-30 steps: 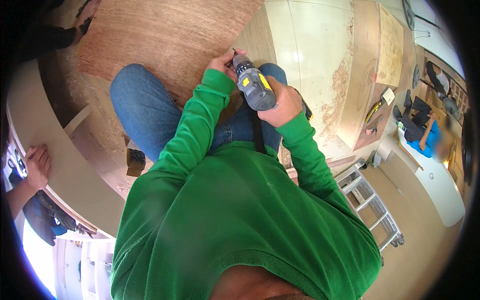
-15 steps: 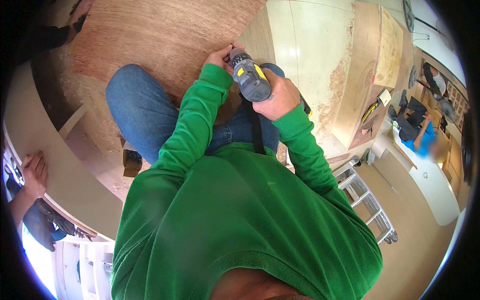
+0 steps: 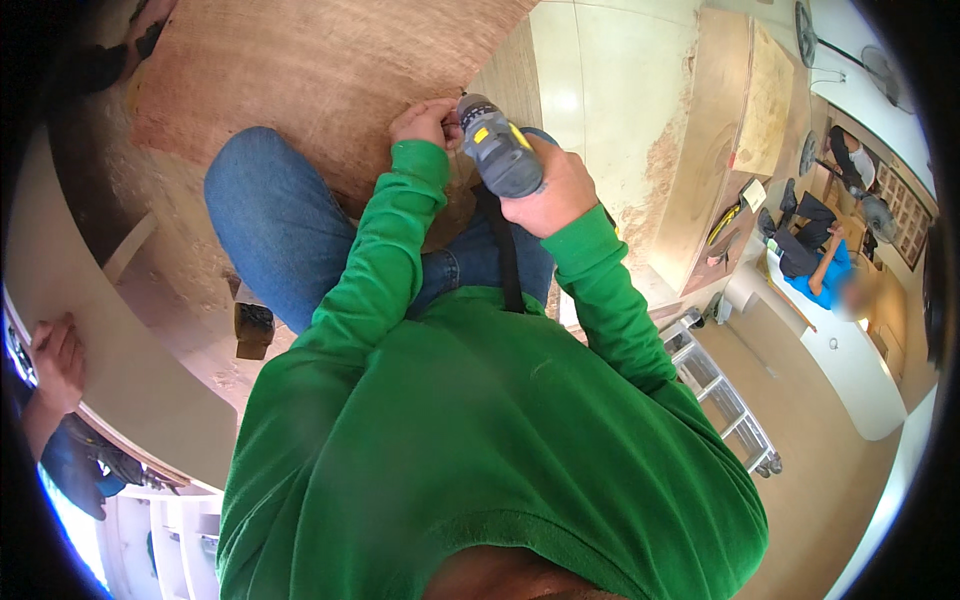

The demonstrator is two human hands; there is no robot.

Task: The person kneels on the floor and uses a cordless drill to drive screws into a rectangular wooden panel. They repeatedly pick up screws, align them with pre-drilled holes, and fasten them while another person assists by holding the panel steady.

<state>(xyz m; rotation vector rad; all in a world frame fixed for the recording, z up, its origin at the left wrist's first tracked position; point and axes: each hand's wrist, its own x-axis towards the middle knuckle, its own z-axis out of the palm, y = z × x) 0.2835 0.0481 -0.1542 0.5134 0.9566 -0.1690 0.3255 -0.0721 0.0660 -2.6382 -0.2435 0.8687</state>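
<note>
My right hand [image 3: 555, 195] is wrapped round the handle of a grey and black cordless drill [image 3: 503, 160] with yellow patches. The drill's chuck points away from me, toward the edge of a reddish-brown plywood sheet [image 3: 300, 75]. Just left of the chuck, my left hand [image 3: 425, 122] rests by the sheet's edge with its fingers curled together. Whatever those fingers pinch is too small or hidden to make out. A black strap [image 3: 505, 250] hangs below the drill, between my bent knees in blue jeans [image 3: 275, 220].
A curved panel [image 3: 95, 300] with another person's hand [image 3: 58, 365] on it stands at left. Wooden boxes [image 3: 705, 150] with a yellow-handled tool [image 3: 728, 222] and an aluminium ladder [image 3: 720, 395] are at right. Farther right sits a person in blue [image 3: 830, 275]. Sawdust dots the floor.
My left hand has shifted slightly left, so a small gap shows between its palm and the chuck. The drill stays in my right hand, and the whole view has moved a little.
</note>
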